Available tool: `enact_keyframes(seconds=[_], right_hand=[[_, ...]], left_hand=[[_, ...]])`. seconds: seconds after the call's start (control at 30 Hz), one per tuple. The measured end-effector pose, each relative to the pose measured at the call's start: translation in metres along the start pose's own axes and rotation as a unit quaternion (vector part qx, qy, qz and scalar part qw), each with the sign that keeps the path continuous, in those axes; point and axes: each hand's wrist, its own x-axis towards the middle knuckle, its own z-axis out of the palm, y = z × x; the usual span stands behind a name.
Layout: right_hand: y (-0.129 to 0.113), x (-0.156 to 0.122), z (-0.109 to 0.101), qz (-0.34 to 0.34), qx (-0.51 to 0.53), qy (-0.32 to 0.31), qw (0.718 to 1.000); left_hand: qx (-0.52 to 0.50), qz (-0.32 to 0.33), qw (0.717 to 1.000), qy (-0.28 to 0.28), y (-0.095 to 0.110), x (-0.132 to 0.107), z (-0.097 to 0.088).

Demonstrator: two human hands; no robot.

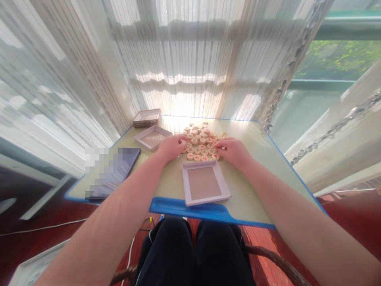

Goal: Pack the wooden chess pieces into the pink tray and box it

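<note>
Several round wooden game pieces (201, 142) with red and dark marks lie in a loose heap in the middle of a pale green table (256, 174). My left hand (171, 146) rests at the heap's left side, its fingers curled against the pieces. On the right side of the heap, my right hand (231, 151) has its fingertips pressed together on a piece. A shallow white box tray (204, 182) lies empty just in front of the heap, between my forearms.
A second white tray (152, 137) sits to the left of the pieces, and a stack of flat trays (147, 117) lies behind it. A dark tablet (117, 171) is at the table's left edge. Sheer curtains (184, 59) hang close behind. My knees are under the blue table rim (190, 208).
</note>
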Motion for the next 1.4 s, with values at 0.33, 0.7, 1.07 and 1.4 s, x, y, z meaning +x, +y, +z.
enact_keyframes(seconds=[0.33,0.7,1.07,1.4], right_hand=[[-0.001,-0.001,-0.004,0.035,-0.018,-0.008,0.999],[0.012,0.004,-0.008,0.052,-0.035,0.020,0.998],[-0.002,0.006,0.007,-0.062,-0.039,-0.109,0.991],[0.001,0.001,0.004,-0.055,-0.045,-0.118,0.991]], left_hand=[[0.005,0.006,1.000,0.000,-0.001,0.001,0.001],[0.021,0.140,0.985,0.096,0.013,-0.004,0.008],[0.059,0.215,0.975,-0.022,0.028,-0.001,0.016],[0.081,0.186,0.978,0.052,0.022,-0.003,0.011]])
